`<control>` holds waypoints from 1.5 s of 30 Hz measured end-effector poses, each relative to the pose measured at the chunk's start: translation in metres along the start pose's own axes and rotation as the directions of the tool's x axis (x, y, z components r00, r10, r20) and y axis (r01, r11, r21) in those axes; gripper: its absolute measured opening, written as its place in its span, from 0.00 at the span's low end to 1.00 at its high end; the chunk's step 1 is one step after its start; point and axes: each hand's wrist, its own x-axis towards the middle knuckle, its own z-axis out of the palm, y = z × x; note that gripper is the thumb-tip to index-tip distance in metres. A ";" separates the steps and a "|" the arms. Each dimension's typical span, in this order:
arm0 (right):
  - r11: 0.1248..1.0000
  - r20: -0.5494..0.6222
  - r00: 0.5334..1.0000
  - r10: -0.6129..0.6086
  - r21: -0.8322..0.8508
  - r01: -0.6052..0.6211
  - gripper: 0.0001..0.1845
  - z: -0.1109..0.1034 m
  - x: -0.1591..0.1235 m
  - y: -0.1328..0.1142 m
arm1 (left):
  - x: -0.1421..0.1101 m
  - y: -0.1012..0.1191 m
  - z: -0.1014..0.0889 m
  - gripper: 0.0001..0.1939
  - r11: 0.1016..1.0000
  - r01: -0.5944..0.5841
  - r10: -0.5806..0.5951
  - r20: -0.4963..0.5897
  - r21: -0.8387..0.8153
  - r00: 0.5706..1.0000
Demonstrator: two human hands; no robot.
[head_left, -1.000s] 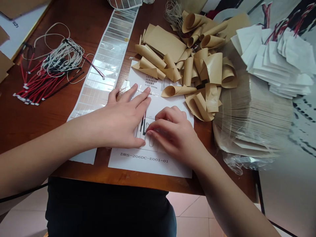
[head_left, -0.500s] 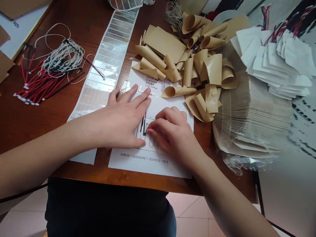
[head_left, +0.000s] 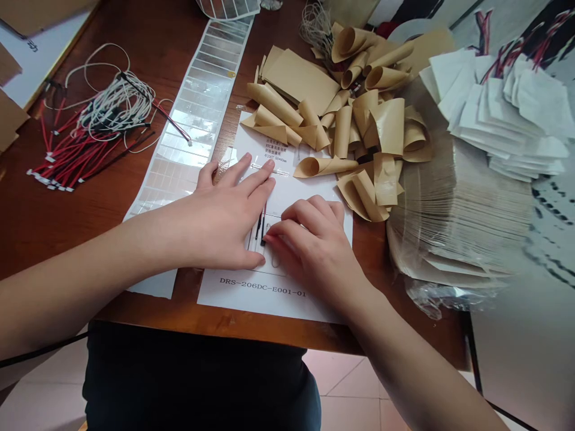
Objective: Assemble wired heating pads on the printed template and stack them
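Observation:
My left hand (head_left: pixel 220 218) lies flat on a printed white sheet (head_left: pixel 260 302), its fingers spread. Beneath its edge runs a thin wire (head_left: pixel 263 227) with a black end, next to a second dark strand, over the outline drawn on the sheet. The thumb and index finger of my right hand (head_left: pixel 317 242) are pinched together at that black end, the other fingers curled. Part of the wire is hidden under my left hand. A looped pale lead shows faintly beside my right fingertips.
Left lies a bundle of red and white wires (head_left: pixel 108 126). A strip of clear labels (head_left: pixel 193 108) runs under my left forearm. Curled brown paper pieces (head_left: pixel 341 129) crowd the sheet's far right. Beyond stand a stack of brown sheets (head_left: pixel 462 209) and white packets with wires (head_left: pixel 503 108).
My right fingertips have shifted slightly left, onto the wire's black end. My left hand has stayed in place.

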 end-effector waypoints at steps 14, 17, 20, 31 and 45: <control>1.000 -0.013 1.000 0.023 0.007 -0.023 0.11 0.001 -0.001 -0.001 | -0.001 -0.004 -0.003 0.57 0.999 -0.019 0.021 0.048 -0.029 0.999; 0.999 -0.010 0.999 0.038 0.031 -0.038 0.11 0.001 -0.001 -0.001 | -0.001 -0.005 -0.006 0.55 0.999 -0.034 0.036 0.051 -0.037 0.998; 0.997 -0.007 0.999 0.053 0.061 -0.052 0.10 0.002 -0.001 0.000 | -0.001 -0.005 -0.007 0.52 0.999 -0.019 0.022 0.068 -0.049 0.997; 0.974 0.036 0.991 0.127 0.185 -0.131 0.07 0.002 -0.001 0.002 | 0.000 0.002 0.002 0.54 0.999 0.030 -0.030 -0.007 0.013 1.000; 0.934 0.062 0.992 0.110 0.334 -0.124 0.10 -0.013 0.001 0.007 | -0.001 0.005 -0.001 0.54 1.000 0.030 -0.030 0.005 -0.009 1.000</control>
